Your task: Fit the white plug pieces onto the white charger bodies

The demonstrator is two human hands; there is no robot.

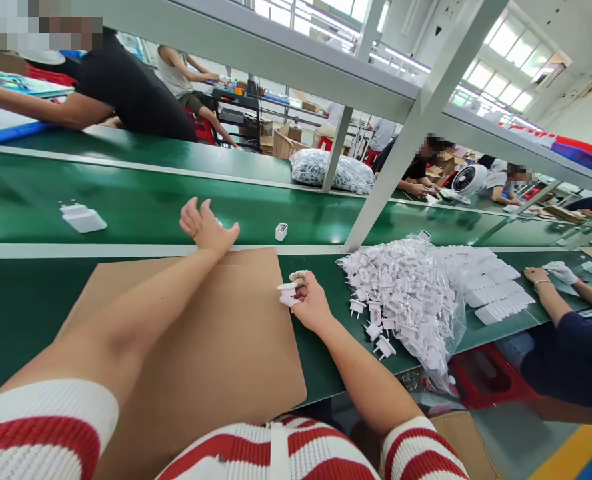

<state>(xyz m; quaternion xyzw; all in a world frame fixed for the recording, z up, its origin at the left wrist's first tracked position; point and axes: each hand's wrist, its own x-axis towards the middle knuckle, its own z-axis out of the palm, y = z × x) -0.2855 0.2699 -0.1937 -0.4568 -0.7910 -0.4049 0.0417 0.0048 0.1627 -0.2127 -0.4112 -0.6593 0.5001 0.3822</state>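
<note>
Striped red-and-white sleeves (51, 427) filled the near edge, above a cardboard sheet (201, 333) on the green surface (16, 307). The left hand (206, 227) reached, fingers spread and empty, over the conveyor belt (141, 207) (a small white charger (281, 231) lay just beyond); the right hand (309, 300) pinched white plug pieces (290, 292) beside the bagged pile of plug parts (401, 293). Judging by this, a release onto the belt was in hand, and next the held pieces needed both hands brought together.

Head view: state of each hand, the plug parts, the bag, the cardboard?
left hand: open, empty, reaching over the belt edge
right hand: shut on white plug parts
cardboard sheet: flat on the table, bare
plastic bag: open, plug parts spilling out
small white piece: on the belt, upright
white adapter: lying on the belt
</note>
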